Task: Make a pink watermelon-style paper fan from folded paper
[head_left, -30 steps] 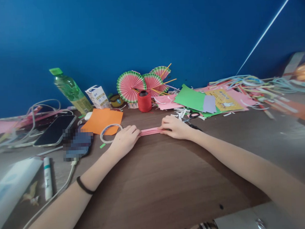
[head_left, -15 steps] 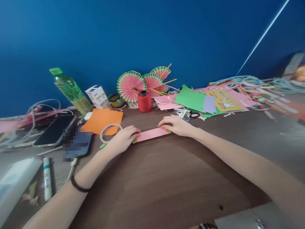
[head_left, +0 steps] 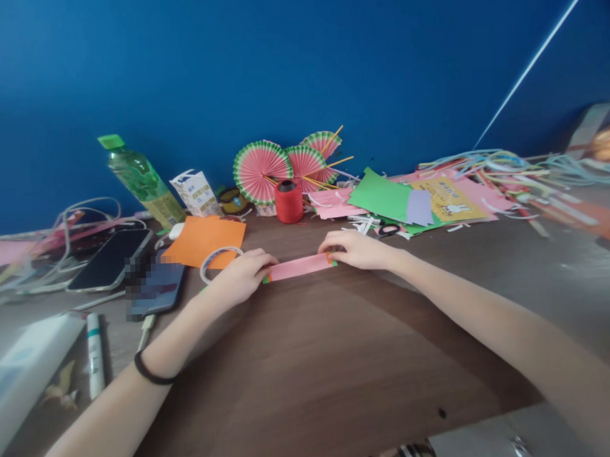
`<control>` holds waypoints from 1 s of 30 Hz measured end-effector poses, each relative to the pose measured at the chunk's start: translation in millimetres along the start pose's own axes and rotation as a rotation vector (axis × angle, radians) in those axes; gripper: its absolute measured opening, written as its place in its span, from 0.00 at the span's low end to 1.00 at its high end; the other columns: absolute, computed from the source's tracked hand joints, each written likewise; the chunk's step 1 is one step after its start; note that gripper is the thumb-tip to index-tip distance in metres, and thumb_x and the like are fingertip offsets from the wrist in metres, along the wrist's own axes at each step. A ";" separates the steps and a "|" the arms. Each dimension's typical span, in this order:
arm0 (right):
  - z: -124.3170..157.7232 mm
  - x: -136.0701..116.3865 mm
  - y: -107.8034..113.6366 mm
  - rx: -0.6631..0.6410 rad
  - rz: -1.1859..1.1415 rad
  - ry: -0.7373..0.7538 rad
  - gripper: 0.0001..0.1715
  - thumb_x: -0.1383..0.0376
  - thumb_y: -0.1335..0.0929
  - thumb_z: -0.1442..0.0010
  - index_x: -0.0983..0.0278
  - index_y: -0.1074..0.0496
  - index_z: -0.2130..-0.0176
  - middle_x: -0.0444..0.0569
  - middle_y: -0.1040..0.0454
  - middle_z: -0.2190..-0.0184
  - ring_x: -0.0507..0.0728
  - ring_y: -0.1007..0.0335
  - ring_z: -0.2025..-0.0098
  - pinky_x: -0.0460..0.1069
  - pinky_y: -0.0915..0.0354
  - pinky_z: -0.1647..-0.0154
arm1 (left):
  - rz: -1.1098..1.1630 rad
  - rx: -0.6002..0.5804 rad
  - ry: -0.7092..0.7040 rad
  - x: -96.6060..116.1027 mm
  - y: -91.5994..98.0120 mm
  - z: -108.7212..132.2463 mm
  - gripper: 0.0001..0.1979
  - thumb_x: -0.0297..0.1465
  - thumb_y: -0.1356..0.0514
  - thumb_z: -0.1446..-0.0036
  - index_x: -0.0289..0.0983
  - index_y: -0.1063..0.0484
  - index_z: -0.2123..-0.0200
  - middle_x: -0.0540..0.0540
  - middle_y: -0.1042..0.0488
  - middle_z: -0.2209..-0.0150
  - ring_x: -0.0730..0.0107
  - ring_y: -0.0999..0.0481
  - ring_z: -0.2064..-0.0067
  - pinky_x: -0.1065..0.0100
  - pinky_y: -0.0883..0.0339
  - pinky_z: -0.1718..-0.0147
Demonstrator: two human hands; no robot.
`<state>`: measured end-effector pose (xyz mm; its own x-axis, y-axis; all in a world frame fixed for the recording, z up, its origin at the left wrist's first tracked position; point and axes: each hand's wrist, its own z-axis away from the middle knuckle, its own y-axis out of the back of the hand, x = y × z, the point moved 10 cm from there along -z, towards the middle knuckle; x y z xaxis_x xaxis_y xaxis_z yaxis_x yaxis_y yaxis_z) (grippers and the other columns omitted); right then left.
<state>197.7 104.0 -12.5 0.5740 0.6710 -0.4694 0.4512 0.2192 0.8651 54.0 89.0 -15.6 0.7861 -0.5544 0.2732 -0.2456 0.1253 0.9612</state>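
A pink paper strip (head_left: 300,267) with orange and green ends lies slightly slanted between my hands, near the middle of the brown table. My left hand (head_left: 244,274) has its fingers closed on the strip's left end. On the right end, my right hand (head_left: 358,249) pinches the paper with thumb and fingers. Fingers partly cover both ends. A roll of tape (head_left: 206,266) stands just behind my left hand, over orange paper (head_left: 200,239). Scissors (head_left: 388,230) with dark handles lie behind my right hand, among white paper scraps (head_left: 365,224).
Behind the strip stand a red thread spool (head_left: 289,206) and pleated pink-and-green paper fans (head_left: 263,173). Green paper (head_left: 384,196) lies to their right. On the left are a green bottle (head_left: 142,179), a white carton (head_left: 198,193), phones (head_left: 110,260) and a marker (head_left: 95,356).
Both hands and the pink strip have shifted slightly to the left and away from me. The strip's orange and green right end shows more beside my right fingers.
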 end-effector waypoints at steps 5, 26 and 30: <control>-0.3 -9.6 -3.5 -0.022 0.108 0.062 0.11 0.74 0.38 0.43 0.67 0.29 0.61 0.51 0.30 0.64 0.54 0.34 0.62 0.49 0.40 0.59 | -0.132 0.004 0.008 2.9 0.6 1.5 0.11 0.27 0.52 0.44 0.34 0.30 0.64 0.43 0.29 0.64 0.66 0.29 0.61 0.66 0.37 0.60; 3.6 -24.8 -14.8 -0.020 0.456 0.162 0.09 0.74 0.40 0.43 0.67 0.31 0.66 0.49 0.30 0.68 0.54 0.37 0.65 0.47 0.46 0.64 | -0.520 0.027 -0.116 27.1 0.8 6.6 0.10 0.26 0.52 0.44 0.36 0.32 0.70 0.46 0.31 0.70 0.66 0.30 0.66 0.66 0.39 0.67; 3.5 -25.8 -16.4 -0.010 0.495 0.159 0.09 0.75 0.39 0.43 0.67 0.31 0.66 0.49 0.31 0.68 0.54 0.38 0.66 0.47 0.46 0.64 | -0.514 0.014 -0.102 28.7 1.4 8.7 0.08 0.25 0.51 0.44 0.36 0.32 0.68 0.45 0.31 0.68 0.66 0.30 0.66 0.67 0.39 0.67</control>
<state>177.8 80.6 -15.2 0.6054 0.7954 0.0288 0.1449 -0.1458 0.9786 71.3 66.1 -6.8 0.7483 -0.6186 -0.2395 0.1492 -0.1949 0.9694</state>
